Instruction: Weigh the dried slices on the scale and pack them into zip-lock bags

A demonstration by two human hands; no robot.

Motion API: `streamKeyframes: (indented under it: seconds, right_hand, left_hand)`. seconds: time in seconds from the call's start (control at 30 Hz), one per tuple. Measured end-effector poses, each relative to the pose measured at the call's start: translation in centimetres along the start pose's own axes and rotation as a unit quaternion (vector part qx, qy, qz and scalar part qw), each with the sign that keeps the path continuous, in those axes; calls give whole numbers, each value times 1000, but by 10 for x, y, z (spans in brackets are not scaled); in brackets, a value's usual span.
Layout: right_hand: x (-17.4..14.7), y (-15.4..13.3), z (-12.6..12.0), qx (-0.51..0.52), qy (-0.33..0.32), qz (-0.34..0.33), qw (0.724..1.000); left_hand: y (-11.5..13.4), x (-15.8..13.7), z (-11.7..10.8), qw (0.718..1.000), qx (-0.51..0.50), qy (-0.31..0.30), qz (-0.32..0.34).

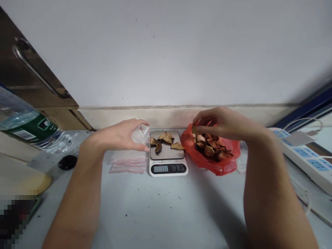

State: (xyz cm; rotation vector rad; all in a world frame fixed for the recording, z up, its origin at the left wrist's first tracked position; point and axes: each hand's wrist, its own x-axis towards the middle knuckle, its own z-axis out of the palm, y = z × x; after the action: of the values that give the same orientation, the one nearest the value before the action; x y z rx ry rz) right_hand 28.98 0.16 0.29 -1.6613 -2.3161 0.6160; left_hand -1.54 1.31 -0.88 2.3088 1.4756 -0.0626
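My left hand (124, 135) is curved around a clear plastic bag (140, 135), its thumb and fingers spread against the bag beside the scale. The white digital kitchen scale (168, 169) carries several brown, curled dried slices (166, 137), and its display shows digits like 114. Over the left rim of a red plastic bag (220, 169), my right hand (215, 122) is closed with a dried slice (196, 130) at its thumb and fingertips; some fingers are hidden. More dried slices (210, 149) fill the red bag. Flat zip bags (128, 162) with pink-red seals lie below my left hand.
At the left, a large water bottle (31, 124) with a green label leans into view near a black oval object (67, 162). On the right lies a white power strip (303, 152) with cables. A wall (176, 62) rises behind the table (160, 214), which has dark crumbs.
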Motion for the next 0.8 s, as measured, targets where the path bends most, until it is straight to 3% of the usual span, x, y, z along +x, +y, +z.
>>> streamKeyframes:
  seconds: [0.23,0.5,0.63,0.8]
  right_hand:
    - [-8,15,-6,-105,-29,126,986]
    - [-4,-8,5,-70,13,32,997]
    - [8,-28,21,-63,-33,22,997]
    - [19,-44,40,-106,-108,68,986]
  left_hand:
    - [-3,-1,-1,1000,9,2,-3]
    - [-9,-2,-2,1000,2,3,-28]
    - [-5,-2,-2,1000,3,8,-22]
    - [-5,-3,-3,1000,1,13,-13]
